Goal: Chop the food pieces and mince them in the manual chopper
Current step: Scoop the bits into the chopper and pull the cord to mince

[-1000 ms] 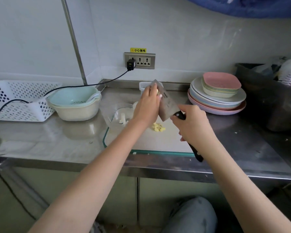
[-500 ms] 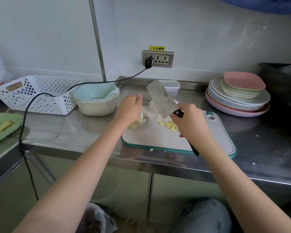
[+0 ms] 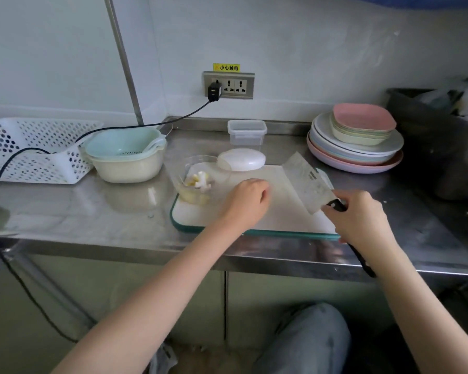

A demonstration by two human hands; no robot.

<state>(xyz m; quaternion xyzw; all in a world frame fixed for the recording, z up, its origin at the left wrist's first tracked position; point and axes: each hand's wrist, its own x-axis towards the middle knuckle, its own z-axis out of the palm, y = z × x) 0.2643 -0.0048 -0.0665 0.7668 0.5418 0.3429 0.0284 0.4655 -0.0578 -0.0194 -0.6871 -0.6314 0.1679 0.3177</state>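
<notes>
Chopping looked done and loading underway: right hand [image 3: 358,215] gripped cleaver [image 3: 307,182] handle, left hand [image 3: 247,201] hovered loosely curled, empty, on board [image 3: 281,211], food pieces [image 3: 197,184] in chopper bowl [image 3: 200,179] left of its fingers; next, fit lid [image 3: 241,159].

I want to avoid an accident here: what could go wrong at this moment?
The right hand holds the cleaver raised beside the left hand, so a careless move might cut it. The open chopper bowl straddles the cutting board edge and might tip.
</notes>
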